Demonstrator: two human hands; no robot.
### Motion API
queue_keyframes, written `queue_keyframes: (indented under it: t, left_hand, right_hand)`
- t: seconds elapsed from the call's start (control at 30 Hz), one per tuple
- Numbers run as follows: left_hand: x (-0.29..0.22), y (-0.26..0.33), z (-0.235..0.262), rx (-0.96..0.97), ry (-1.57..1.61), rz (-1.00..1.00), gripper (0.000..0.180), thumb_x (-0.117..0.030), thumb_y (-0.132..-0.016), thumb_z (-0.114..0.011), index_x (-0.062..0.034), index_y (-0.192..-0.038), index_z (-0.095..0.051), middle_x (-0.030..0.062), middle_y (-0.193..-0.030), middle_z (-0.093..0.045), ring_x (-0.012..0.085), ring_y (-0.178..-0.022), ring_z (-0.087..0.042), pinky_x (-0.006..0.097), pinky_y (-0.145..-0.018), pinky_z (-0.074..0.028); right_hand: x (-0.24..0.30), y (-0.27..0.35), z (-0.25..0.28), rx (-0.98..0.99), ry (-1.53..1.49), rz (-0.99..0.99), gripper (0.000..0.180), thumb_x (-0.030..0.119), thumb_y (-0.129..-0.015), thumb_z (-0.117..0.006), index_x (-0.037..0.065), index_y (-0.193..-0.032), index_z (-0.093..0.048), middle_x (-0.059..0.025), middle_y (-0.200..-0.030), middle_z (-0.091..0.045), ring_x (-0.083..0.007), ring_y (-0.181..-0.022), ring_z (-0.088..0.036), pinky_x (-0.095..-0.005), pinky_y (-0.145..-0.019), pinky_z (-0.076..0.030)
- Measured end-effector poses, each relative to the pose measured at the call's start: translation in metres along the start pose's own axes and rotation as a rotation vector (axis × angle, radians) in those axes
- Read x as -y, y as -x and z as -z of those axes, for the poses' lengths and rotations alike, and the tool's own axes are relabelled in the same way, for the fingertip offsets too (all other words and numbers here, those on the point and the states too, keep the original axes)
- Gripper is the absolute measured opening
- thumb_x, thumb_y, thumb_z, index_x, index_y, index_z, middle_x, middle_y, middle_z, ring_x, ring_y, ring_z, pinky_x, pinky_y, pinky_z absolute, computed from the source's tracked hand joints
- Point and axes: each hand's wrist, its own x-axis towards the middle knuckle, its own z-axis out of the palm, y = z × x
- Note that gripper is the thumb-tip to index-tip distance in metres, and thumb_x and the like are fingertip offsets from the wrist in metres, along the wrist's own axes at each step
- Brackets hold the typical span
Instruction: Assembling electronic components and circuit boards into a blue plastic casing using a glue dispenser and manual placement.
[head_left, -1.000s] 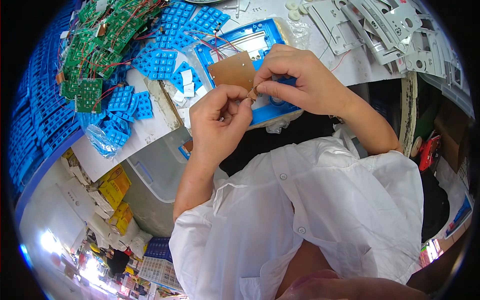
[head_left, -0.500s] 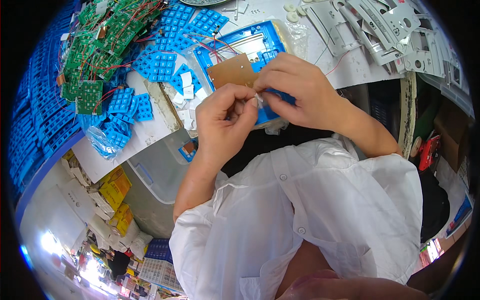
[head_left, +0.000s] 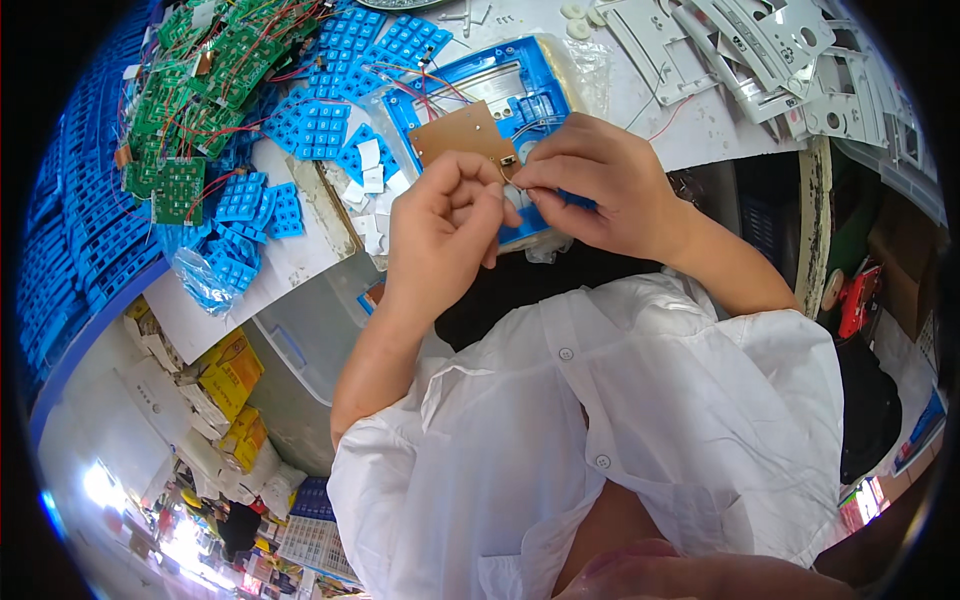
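Note:
A brown circuit board (head_left: 460,136) lies tilted over a blue plastic casing (head_left: 500,90) at the near edge of the white table (head_left: 690,130). My left hand (head_left: 440,225) pinches the board's near right corner. My right hand (head_left: 600,185) meets it there, fingertips closed on a small part or wire at the board's edge; it is too small to tell which. Thin red and white wires run from the board into the casing.
Green circuit boards (head_left: 190,90) with red wires are heaped at the far left, beside several blue keypad sheets (head_left: 330,120). Grey plastic panels (head_left: 760,50) lie at the far right. Yellow boxes (head_left: 225,375) sit below the table at left, and stacked blue parts (head_left: 75,230) line the left rim.
Both hands have shifted slightly toward the table. The brown board has lowered onto the blue casing, with the fingertips closing together at its corner.

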Motion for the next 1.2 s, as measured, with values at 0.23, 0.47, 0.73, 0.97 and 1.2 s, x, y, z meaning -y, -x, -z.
queue_keyframes:
  t: [0.23, 0.47, 0.73, 0.97, 1.2]
  left_hand:
    - [-0.013, 0.001, -0.001, 0.165, 0.053, 0.137, 0.019, -0.011, -0.099, -0.067, 0.0, -0.11, -0.057, 0.0046, -0.085, -0.068, 0.0062, -0.059, -0.062, 0.019, -0.046, -0.044]
    - [-0.016, -0.007, 0.002, 0.188, 0.267, 0.252, 0.02, -0.01, -0.099, -0.067, -0.0029, -0.114, -0.057, 0.0048, -0.091, -0.069, 0.0109, -0.063, -0.067, 0.02, -0.051, -0.049]
    - [-0.029, -0.018, 0.016, 0.269, 0.152, 0.362, 0.022, -0.025, -0.096, -0.073, -0.0041, -0.101, -0.066, 0.0047, -0.082, -0.067, 0.0107, -0.062, -0.064, 0.022, -0.056, -0.053]
    - [-0.034, -0.031, 0.023, 0.296, 0.005, 0.504, 0.029, -0.03, -0.095, -0.076, -0.0017, -0.092, -0.07, 0.0046, -0.079, -0.068, 0.0107, -0.067, -0.067, 0.023, -0.058, -0.056]
    - [-0.037, -0.026, 0.026, 0.312, -0.074, 0.467, 0.015, -0.016, -0.094, -0.073, -0.0023, -0.095, -0.067, 0.0033, -0.081, -0.069, 0.0098, -0.069, -0.068, 0.023, -0.063, -0.058]
  right_hand:
    - [0.0, -0.001, 0.001, 0.058, -0.076, -0.066, 0.023, -0.001, -0.075, -0.078, 0.006, -0.096, -0.072, -0.0091, -0.093, -0.071, -0.0265, -0.081, -0.067, -0.0342, -0.069, -0.055]
    - [-0.006, -0.003, 0.004, 0.015, -0.111, 0.02, 0.017, 0.005, -0.078, -0.078, 0.009, -0.092, -0.071, -0.0052, -0.096, -0.07, -0.0244, -0.082, -0.067, -0.0327, -0.066, -0.055]
    - [-0.006, -0.002, 0.008, 0.11, 0.013, 0.182, 0.024, 0.006, -0.07, -0.08, 0.013, -0.09, -0.069, -0.0001, -0.097, -0.068, -0.0208, -0.081, -0.064, -0.0309, -0.057, -0.053]
    - [-0.006, 0.001, 0.007, 0.131, 0.082, 0.313, 0.024, 0.012, -0.069, -0.08, 0.014, -0.091, -0.07, 0.0018, -0.098, -0.068, -0.0169, -0.079, -0.063, -0.0294, -0.051, -0.051]
    - [-0.009, 0.008, -0.001, 0.09, 0.107, 0.337, 0.022, 0.013, -0.072, -0.076, 0.014, -0.093, -0.071, 0.001, -0.1, -0.068, -0.017, -0.079, -0.063, -0.0286, -0.053, -0.052]
